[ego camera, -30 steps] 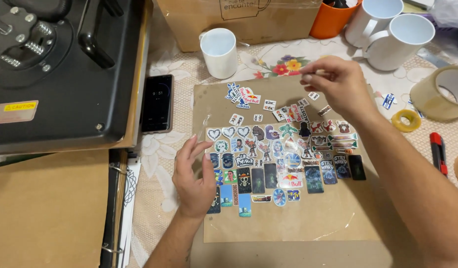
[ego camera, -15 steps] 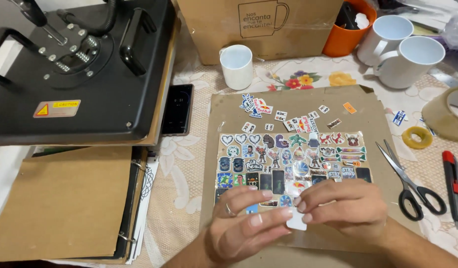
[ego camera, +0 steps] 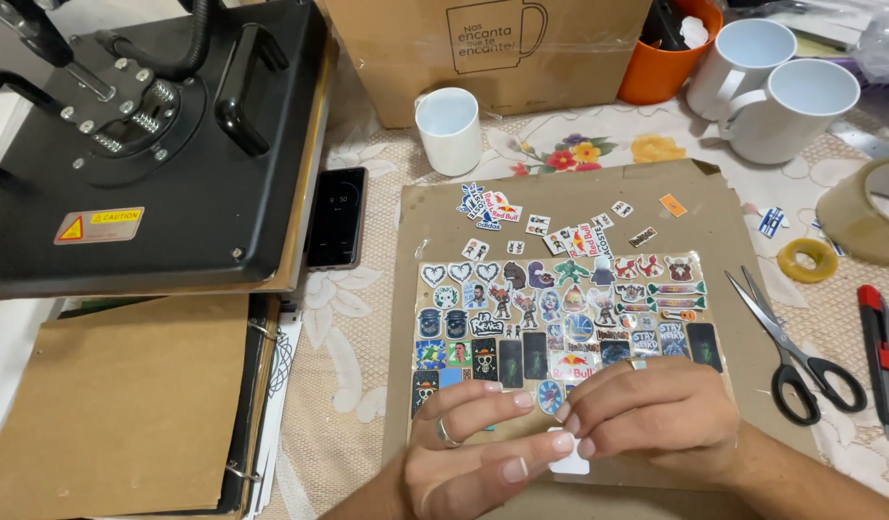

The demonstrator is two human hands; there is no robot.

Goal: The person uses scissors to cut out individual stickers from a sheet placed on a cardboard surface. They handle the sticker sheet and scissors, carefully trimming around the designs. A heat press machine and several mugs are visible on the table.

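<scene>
Fingertips of both hands meet low in the view over a small white sticker piece (ego camera: 569, 463), which lies at the near edge of the brown cardboard sheet (ego camera: 714, 207); the left hand (ego camera: 468, 453) pinches it from the left with thumb and forefinger, and the right hand (ego camera: 661, 414) closes on it from the right, knuckles up and fingers curled inward. The piece looks thin, light and limp, likely tacky on one face, so it is best taken by its edges or a corner with nail tips rather than flat pads. Both wrists rest low, palms turned toward each other. Just beyond the hands lies the sheet of coloured stickers (ego camera: 560, 323), then loose cut stickers (ego camera: 488, 204). Scissors (ego camera: 791, 351) lie to the right, a white mug (ego camera: 449, 130) and a black heat press (ego camera: 146, 144) farther off
</scene>
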